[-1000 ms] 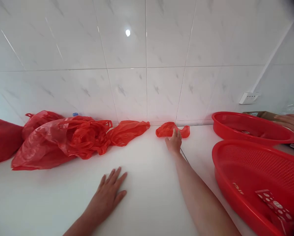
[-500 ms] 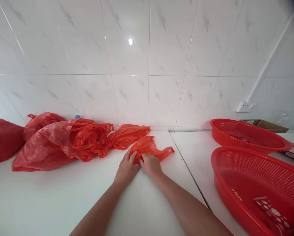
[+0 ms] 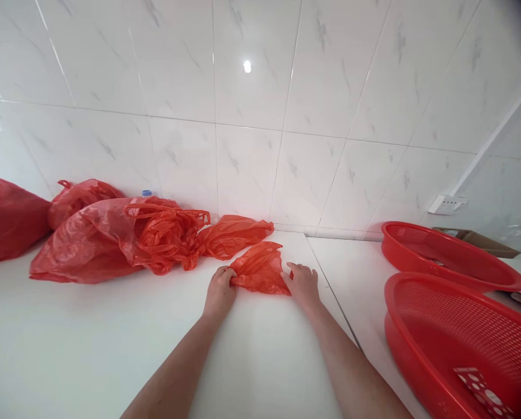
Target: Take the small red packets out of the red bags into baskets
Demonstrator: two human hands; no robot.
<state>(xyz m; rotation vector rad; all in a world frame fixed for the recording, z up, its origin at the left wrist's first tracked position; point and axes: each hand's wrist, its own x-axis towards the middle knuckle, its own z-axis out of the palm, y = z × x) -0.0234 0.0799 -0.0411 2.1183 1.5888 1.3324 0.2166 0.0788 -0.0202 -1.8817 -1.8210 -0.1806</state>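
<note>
A small crumpled red plastic bag (image 3: 260, 270) lies on the white counter (image 3: 90, 349) in front of me. My left hand (image 3: 220, 290) pinches its left edge with curled fingers. My right hand (image 3: 303, 285) grips its right edge, fingers bent over the plastic. The bag is stretched between the two hands, which are a bag's width apart.
A heap of larger red plastic bags (image 3: 125, 238) lies along the tiled wall at the left, with another red bag (image 3: 7, 218) at the far left. Two red perforated baskets (image 3: 452, 256) (image 3: 465, 343) stand at the right. A wall socket (image 3: 447, 203) and a cardboard box (image 3: 478, 240) are behind them.
My right hand took the small bag from near the wall and drew it toward me. My left hand rose from the counter and joined it. Both hands have since moved apart, spreading the bag.
</note>
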